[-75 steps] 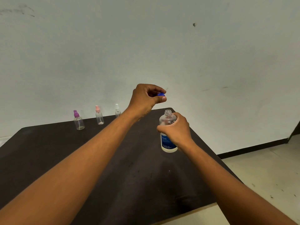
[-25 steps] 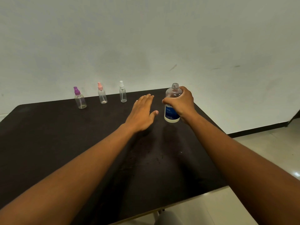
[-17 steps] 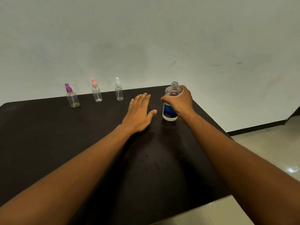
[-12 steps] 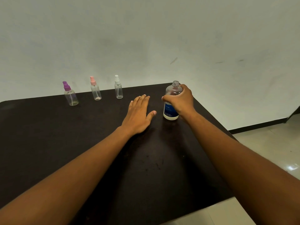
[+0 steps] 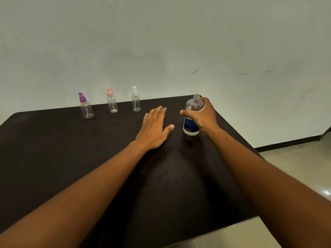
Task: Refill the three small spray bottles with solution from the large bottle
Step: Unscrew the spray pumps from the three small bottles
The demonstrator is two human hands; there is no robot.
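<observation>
The large clear bottle (image 5: 191, 122) with a blue label stands upright on the dark table (image 5: 71, 158), its neck uncapped. My right hand (image 5: 202, 115) is wrapped around its upper body. My left hand (image 5: 154, 128) lies flat and open on the table just left of it, fingers pointing away from me. Three small clear spray bottles stand in a row near the far edge: one with a purple top (image 5: 85, 106), one with a pink top (image 5: 111, 102), one with a white top (image 5: 135, 100). The blue cap is not visible.
A pale wall rises right behind the table's far edge. The table's right edge runs close to the large bottle. Tiled floor (image 5: 295, 167) lies to the right and below, with a dark skirting strip along the wall.
Three seconds ago my left hand held the blue cap above the bottle; since then it has come down flat on the table. Over the last second, hands and bottle have barely moved.
</observation>
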